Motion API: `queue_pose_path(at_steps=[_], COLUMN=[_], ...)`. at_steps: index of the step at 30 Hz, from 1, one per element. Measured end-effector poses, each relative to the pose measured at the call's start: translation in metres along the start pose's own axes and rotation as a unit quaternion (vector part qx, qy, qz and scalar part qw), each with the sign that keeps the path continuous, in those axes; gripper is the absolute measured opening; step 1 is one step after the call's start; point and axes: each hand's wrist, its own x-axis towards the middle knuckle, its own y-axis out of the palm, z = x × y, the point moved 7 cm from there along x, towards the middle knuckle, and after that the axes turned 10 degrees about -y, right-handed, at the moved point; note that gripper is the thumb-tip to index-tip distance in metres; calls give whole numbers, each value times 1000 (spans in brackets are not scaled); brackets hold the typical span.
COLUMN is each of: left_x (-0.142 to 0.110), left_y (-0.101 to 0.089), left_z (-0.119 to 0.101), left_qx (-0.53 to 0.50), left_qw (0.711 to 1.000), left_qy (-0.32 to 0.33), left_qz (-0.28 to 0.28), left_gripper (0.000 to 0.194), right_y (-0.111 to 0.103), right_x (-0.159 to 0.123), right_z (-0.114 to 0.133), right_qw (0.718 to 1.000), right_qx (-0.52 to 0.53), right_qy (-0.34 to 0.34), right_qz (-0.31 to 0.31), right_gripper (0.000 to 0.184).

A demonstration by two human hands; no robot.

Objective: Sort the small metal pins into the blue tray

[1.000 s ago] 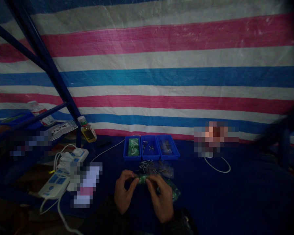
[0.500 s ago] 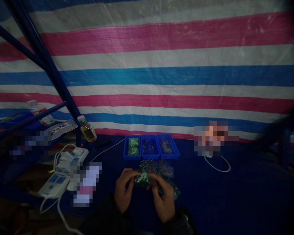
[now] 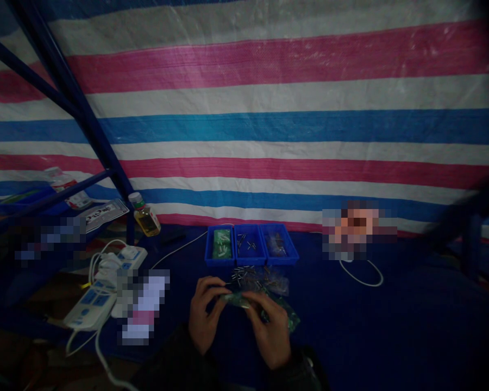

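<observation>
My left hand (image 3: 206, 315) pinches the left end of a small green plastic bag (image 3: 236, 299). On its other side my right hand (image 3: 271, 331) grips the bag between thumb and fingers. What is inside the bag is too dim to make out. Under and beyond my right hand lies more green plastic packaging (image 3: 293, 320). Just past my fingertips is a heap of small metal pins (image 3: 244, 273), beside a clear plastic bag (image 3: 277, 283) with similar dark pieces.
Three joined blue trays (image 3: 251, 262) stand behind the heap, holding a green packet (image 3: 221, 244), loose pins and a clear bag. To the left are a power strip (image 3: 87, 315), a blurred phone-like thing (image 3: 146, 304) and a bottle (image 3: 146, 220). A white cable (image 3: 370, 283) curls at right.
The pale pieces seen between my fingers are no longer visible there; the green bag now shows smoother and lower between both hands. My hands have barely shifted.
</observation>
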Motion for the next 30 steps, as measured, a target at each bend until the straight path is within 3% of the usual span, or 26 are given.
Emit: queue_pose_path(at_steps=[5, 10, 16, 24, 30], left_x=[-1, -6, -3, 0, 2], left_y=[5, 6, 10, 4, -2], left_z=[4, 13, 7, 5, -4], left_qx=[-7, -32, -24, -4, 15], left_qw=[1000, 996, 998, 1000, 1000], left_qy=[-24, -77, -48, -20, -10], left_qz=[12, -11, 43, 19, -23], left_gripper=[10, 17, 27, 19, 17], right_y=[2, 2, 4, 4, 5], right_x=[3, -5, -7, -5, -2], right_z=[6, -7, -10, -9, 3], right_qw=[1000, 999, 999, 999, 999], right_qx=[-15, -14, -2, -6, 18], right_qy=[-17, 37, 27, 48, -7], right_qz=[1, -37, -26, 11, 30], right_gripper=[21, 11, 16, 21, 22])
